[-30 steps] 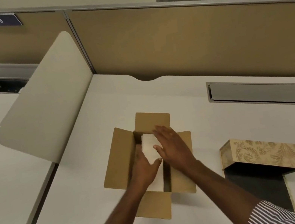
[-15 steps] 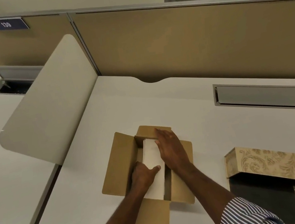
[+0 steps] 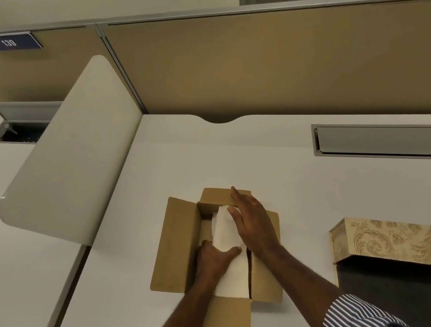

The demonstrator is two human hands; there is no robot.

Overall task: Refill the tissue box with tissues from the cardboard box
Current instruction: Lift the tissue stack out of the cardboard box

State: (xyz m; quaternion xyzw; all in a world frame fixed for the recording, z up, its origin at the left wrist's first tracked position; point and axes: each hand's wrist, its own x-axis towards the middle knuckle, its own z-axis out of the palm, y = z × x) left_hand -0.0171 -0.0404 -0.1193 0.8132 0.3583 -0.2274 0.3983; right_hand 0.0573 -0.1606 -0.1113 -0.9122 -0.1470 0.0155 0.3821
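A brown cardboard box sits open on the white desk, flaps spread. Inside it lies a white stack of tissues. My left hand grips the stack's near left side with the thumb across its top. My right hand lies along the stack's right side, fingers reaching to the far end flap. The stack's far end is tilted up slightly. The gold patterned tissue box stands open at the right, its dark inside showing, apart from both hands.
A curved beige divider panel rises left of the cardboard box. A tan partition wall runs along the back. A grey cable hatch is set into the desk at the right rear. The desk's front edge is near my sleeves.
Both hands have slid deeper along the tissue stack and its far end has lifted a little. The view has shifted slightly.
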